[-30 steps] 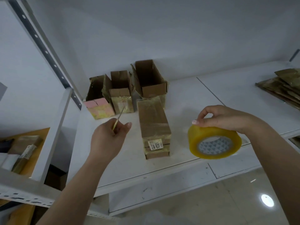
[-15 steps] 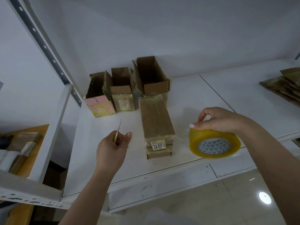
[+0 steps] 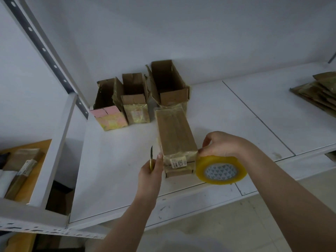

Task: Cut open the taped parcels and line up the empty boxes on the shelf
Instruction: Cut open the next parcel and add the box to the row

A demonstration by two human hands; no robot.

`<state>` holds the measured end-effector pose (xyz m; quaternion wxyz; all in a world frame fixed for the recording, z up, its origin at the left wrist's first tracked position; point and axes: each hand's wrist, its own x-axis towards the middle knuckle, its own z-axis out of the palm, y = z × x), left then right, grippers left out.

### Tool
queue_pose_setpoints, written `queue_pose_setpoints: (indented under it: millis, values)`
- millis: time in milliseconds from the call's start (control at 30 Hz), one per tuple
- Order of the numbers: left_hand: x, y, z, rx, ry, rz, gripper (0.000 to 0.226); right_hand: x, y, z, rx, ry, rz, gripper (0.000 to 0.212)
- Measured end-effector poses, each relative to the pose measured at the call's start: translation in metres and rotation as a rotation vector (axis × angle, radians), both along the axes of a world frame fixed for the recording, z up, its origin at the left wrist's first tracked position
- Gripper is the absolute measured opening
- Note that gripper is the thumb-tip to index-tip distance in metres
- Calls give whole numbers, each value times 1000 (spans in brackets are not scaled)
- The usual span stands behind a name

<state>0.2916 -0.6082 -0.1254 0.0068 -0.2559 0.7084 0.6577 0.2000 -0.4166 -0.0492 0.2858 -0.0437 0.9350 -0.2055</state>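
The taped parcel (image 3: 176,140) was a long brown carton wrapped in glossy clear tape, with a white printed label (image 3: 178,162) on its near end. It lay flat near the front edge of the white shelf (image 3: 116,160), at about 6 o'clock from the opened boxes. Three opened boxes stood in a row by the back wall: the left box (image 3: 109,106) with pink flaps, the middle box (image 3: 135,100) and the right box (image 3: 169,84), whose visible interiors showed no contents. The left hand (image 3: 151,176), fingers curled, gripped a small knife (image 3: 151,157), blade upward, just beside the parcel's left corner. The right hand (image 3: 223,145) pinched a yellow tape roll (image 3: 221,170) at the parcel's right corner.
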Motion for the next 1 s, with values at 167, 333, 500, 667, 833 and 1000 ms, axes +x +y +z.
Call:
queue_pose_setpoints:
  millis: [167,333,500,667,833,1000]
  values:
    - [1,8,-8,155,-110,20,47,5,-7,-2,5,-13,-8,45]
    - [-14,-15,-3,138,-39,40,41,22,-22,-7,58,18,133,45]
    - [-22,-32,-8,54,-75,-39,35,29,-36,-12,102,94,107,60]
    - [-23,-34,-4,238,-147,-51,19,32,-32,-10,70,97,54,58]
    - [-18,-28,-12,414,-223,-3,25,39,-25,-4,-8,138,-12,49]
    - [-33,-57,4,216,-124,-76,7,42,-19,-1,-16,85,-51,45]
